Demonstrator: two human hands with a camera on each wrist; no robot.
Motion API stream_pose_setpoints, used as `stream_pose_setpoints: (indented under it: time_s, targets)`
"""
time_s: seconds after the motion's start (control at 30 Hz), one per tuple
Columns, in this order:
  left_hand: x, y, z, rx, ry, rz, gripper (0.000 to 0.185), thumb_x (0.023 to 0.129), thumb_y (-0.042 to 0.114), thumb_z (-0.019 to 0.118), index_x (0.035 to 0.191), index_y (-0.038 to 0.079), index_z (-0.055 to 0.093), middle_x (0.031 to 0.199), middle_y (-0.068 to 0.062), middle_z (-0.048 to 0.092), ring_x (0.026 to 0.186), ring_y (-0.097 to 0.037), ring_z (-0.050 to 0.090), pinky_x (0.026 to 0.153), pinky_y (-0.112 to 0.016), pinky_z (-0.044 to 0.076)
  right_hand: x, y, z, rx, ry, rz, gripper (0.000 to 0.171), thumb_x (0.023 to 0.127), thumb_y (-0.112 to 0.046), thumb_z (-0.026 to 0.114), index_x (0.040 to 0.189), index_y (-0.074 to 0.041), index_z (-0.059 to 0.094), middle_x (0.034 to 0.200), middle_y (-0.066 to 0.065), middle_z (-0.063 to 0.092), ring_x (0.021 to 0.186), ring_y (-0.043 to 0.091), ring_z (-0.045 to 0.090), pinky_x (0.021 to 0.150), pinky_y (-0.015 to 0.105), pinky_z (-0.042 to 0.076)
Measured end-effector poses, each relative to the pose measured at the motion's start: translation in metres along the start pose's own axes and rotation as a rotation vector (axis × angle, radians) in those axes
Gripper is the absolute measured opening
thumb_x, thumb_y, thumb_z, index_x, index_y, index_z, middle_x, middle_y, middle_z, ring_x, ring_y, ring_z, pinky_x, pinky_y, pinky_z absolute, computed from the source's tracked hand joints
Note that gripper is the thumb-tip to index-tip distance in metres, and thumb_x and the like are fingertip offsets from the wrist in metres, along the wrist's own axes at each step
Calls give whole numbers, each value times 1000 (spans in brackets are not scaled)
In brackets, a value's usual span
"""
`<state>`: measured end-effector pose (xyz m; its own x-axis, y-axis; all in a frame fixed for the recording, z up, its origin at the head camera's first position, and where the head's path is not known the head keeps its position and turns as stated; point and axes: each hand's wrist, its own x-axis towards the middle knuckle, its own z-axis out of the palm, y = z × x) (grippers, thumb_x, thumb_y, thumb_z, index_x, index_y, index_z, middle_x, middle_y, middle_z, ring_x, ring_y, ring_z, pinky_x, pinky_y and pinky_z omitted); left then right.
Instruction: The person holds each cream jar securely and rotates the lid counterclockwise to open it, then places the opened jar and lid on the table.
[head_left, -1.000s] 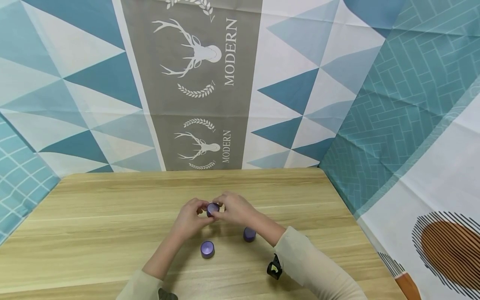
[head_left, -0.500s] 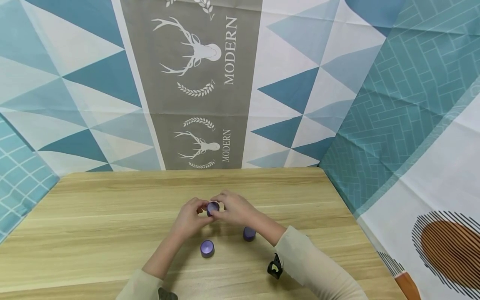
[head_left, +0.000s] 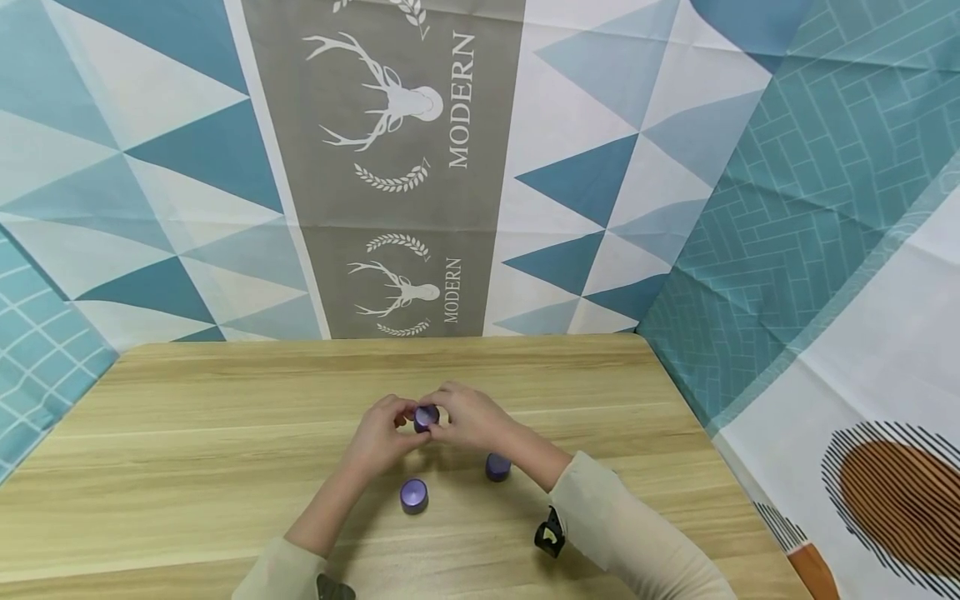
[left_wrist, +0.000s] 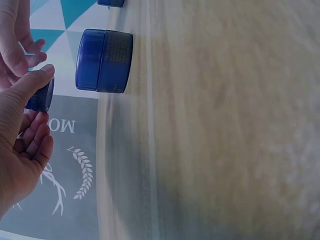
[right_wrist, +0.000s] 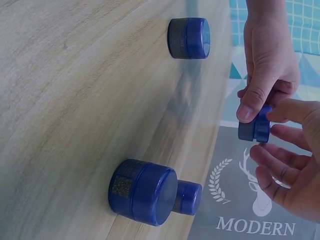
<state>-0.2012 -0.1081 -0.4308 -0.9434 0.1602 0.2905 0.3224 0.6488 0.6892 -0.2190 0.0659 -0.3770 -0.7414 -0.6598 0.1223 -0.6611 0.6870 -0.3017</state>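
A small purple jar [head_left: 426,417], bluer in the wrist views, is held up above the table between both hands. My left hand [head_left: 380,437] grips its lower part, the thumb lying along the near side in the left wrist view. From the other side my right hand [head_left: 474,420] pinches the lid [right_wrist: 263,124] with its thumb and fingertips. A narrow gap shows between lid and body in the right wrist view. Two similar jars, one nearer me [head_left: 414,497] and one beside the right forearm [head_left: 498,467], stand upright with lids on.
The right wrist view shows a further lidded jar [right_wrist: 188,198] partly behind a larger-looking one [right_wrist: 142,192]. A light wooden table [head_left: 225,475] lies below. Patterned cloth [head_left: 405,167] hangs behind its far edge. Dark straps [head_left: 550,533] sit at the wrists.
My right thumb and fingers have shifted slightly around the lid, and more of its top shows. The left hand and the standing jars keep their places.
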Motion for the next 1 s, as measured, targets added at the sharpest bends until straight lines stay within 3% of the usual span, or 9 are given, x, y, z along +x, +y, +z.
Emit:
stream_pose_setpoints:
  time_s: [0.23,0.5,0.73,0.9,1.0]
  targets:
    - [0,1,-1,9,10,3,35,68,21,82,96,5,68,86,-2,61,80,-20,56,70,-26,46,2,0,-1,75,35,61,42,90,-36,60,120,-7,62,106,6,66,96,20,63,75,23,50]
    - [1,0,-1,1,-1,1,35,67,17,82,97,4,68,86,-3,61,79,-18,55,70,-26,46,4,1,2,82,11,21,33,87,-27,65,111,-6,66,95,3,69,88,18,64,67,15,46]
    - [0,2,-1,-9,-10,-5,35,68,13,80,99,2,68,86,-4,61,80,-20,56,71,-27,47,2,0,2,76,-5,-6,32,87,-22,64,116,-9,65,101,4,66,86,15,62,67,12,45]
    - [-1,3,-1,-14,0,4,35,68,12,80,99,1,67,85,-4,61,80,-22,57,70,-26,48,1,0,2,73,-9,11,35,89,-27,60,121,-12,62,106,4,64,80,11,59,64,13,44]
    - [-1,2,-1,-13,4,0,35,68,14,80,98,2,67,86,-3,61,81,-22,57,72,-28,49,0,0,1,84,5,36,38,91,-32,58,122,-11,61,111,6,64,85,13,60,67,17,46]
